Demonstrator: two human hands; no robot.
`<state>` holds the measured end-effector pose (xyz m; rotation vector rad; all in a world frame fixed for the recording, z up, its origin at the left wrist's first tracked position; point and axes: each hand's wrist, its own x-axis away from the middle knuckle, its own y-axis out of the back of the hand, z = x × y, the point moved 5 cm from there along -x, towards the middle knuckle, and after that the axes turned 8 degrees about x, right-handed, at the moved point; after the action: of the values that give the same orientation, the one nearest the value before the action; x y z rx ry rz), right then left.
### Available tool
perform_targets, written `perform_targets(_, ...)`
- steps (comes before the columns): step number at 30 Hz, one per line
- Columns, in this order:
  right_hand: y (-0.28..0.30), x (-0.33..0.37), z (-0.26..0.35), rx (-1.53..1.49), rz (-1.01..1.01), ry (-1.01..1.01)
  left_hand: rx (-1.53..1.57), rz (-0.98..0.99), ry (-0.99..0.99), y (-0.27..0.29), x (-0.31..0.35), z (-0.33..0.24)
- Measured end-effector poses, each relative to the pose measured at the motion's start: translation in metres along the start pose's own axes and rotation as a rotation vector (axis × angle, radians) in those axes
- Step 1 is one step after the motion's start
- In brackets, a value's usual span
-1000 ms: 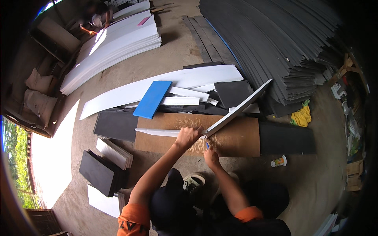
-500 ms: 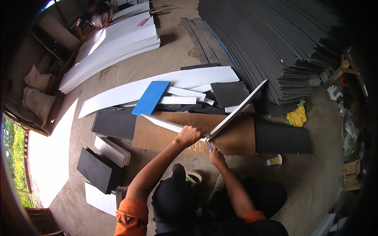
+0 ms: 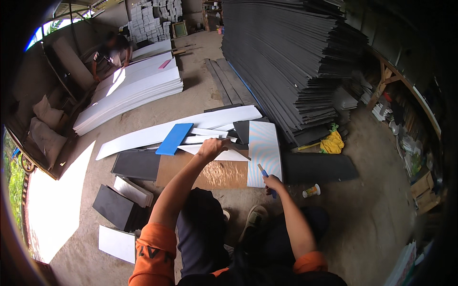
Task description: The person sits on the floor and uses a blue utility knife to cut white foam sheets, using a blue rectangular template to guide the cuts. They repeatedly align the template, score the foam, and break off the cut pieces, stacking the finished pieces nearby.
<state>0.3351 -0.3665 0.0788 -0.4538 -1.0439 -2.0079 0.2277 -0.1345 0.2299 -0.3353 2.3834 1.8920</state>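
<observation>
My right hand [image 3: 273, 182] is closed around a blue-handled knife [image 3: 261, 170], whose narrow tan-grey end points up and left over a white sheet [image 3: 265, 148]. That sheet shows faint stripes and lies across the right end of a scratched brown board [image 3: 205, 173]. Left of it, my left hand [image 3: 212, 148] hovers over a second white piece [image 3: 234, 153] with its fingers loosely apart; whether they touch it is hard to see. A blue rectangular panel [image 3: 175, 139] rests just beyond that hand, beside several white strips [image 3: 202, 139].
Dark sheets are stacked in a tall pile [image 3: 281, 71] at far right. A stack of white sheets [image 3: 133, 90] stands far left, where another person [image 3: 114, 50] leans over it. A small tub [image 3: 311, 190], yellow cloth [image 3: 332, 143] and dark blocks [image 3: 118, 207] lie nearby.
The right-hand white sheet has gone from standing tilted to lying flatter on the board. My left hand has come off the joint between the pieces; my right hand moved slightly right with the knife.
</observation>
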Motion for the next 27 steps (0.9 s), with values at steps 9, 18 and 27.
perform_targets(9, 0.120, 0.071, 0.155, -0.091, -0.696, 0.947, 0.559, -0.324, 0.042, 0.074, -0.002, -0.020)
perform_targets(18, 0.084, 0.066, 0.209, 0.216, -0.553, 0.896, 0.644, -0.357, 0.196, 0.086, 0.005, -0.013)
perform_targets(27, -0.019, -0.070, 0.179, -0.533, -0.228, 0.364, 0.728, -0.847, 0.719, 0.016, 0.159, 0.189)
